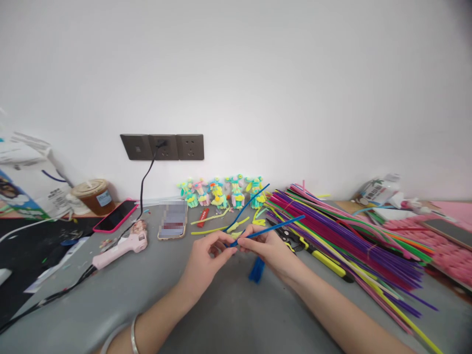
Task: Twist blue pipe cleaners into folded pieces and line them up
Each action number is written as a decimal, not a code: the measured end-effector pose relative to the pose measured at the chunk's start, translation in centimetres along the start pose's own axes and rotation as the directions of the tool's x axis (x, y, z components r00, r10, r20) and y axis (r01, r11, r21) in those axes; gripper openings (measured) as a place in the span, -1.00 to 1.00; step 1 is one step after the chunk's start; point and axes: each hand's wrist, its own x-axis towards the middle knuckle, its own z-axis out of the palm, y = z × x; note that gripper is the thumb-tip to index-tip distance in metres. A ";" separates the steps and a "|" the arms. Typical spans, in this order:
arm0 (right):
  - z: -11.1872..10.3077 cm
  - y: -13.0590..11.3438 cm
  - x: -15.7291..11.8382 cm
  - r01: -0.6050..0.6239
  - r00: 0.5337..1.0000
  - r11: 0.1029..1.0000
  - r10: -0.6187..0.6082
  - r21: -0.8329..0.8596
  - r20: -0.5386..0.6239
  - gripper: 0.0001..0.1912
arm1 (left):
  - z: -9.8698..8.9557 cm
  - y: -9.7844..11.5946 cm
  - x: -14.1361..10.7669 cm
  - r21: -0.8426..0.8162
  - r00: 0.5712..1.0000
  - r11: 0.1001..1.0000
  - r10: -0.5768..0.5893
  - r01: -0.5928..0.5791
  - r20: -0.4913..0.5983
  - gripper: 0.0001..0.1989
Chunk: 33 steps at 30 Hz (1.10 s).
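Observation:
My left hand [208,258] and my right hand [267,250] meet over the middle of the grey mat. Both pinch a blue pipe cleaner [283,225] between thumb and fingertips. One length of it sticks out to the right past my right hand, and another blue stem [248,206] rises behind the fingers. Below my right hand, a short blue bundle [257,270] shows on the mat side; whether it joins the held stem I cannot tell. Behind the hands lie yellow pipe cleaners [210,230] and a small red packet [202,217].
Several colourful pipe cleaner figures [219,194] stand along the wall. At right lie a big pile of pipe cleaners [342,241] and black-and-yellow pliers [328,261]. Leftward are a phone [172,223], a pink glue gun [121,250] with its cord, a pink-cased phone [117,216] and a drink cup [94,196].

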 end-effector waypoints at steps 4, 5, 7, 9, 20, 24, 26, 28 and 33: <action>0.0 -0.3 0.0 0.030 1.000 0.998 -0.030 -0.048 0.007 -0.68 | -0.1 0.1 0.1 -0.064 1.000 0.998 -0.022 0.020 -0.022 -0.88; 0.0 -0.3 0.0 0.047 0.999 0.997 -0.047 -0.059 0.008 -0.69 | -0.2 0.2 0.2 -0.067 0.999 0.997 -0.029 0.027 -0.021 -0.88; 0.0 -0.4 0.1 0.084 0.996 0.993 -0.083 -0.082 0.016 -0.70 | -0.3 0.3 0.4 -0.073 0.999 0.997 -0.041 0.040 -0.010 -0.88; -0.1 -0.4 0.2 0.109 0.994 0.988 -0.105 -0.107 0.036 -0.70 | -0.4 0.3 0.5 -0.096 0.999 0.994 -0.054 0.055 0.006 -0.86; -0.1 -0.1 -0.1 -0.100 0.978 0.988 0.120 -0.118 0.170 -0.64 | 0.2 0.5 0.3 -0.507 0.958 0.813 -0.256 0.285 0.128 -0.73; -0.1 -0.8 -0.3 -0.088 0.977 0.989 0.109 -0.122 0.181 -0.64 | 0.0 0.7 0.4 -0.531 0.938 0.773 -0.288 0.347 0.194 -0.72; -0.1 -1.0 -0.4 -0.048 0.980 0.992 0.069 -0.118 0.189 -0.65 | -0.2 0.8 0.5 -0.501 0.936 0.791 -0.294 0.351 0.193 -0.71; -0.1 -1.1 -0.4 -0.020 0.980 0.993 0.043 -0.116 0.195 -0.66 | -0.2 0.7 0.5 -0.468 0.936 0.810 -0.295 0.352 0.193 -0.72; 0.0 -1.1 -0.4 -0.021 0.982 0.993 0.043 -0.119 0.183 -0.65 | 0.1 0.3 0.4 -0.447 0.959 0.848 -0.243 0.284 0.147 -0.77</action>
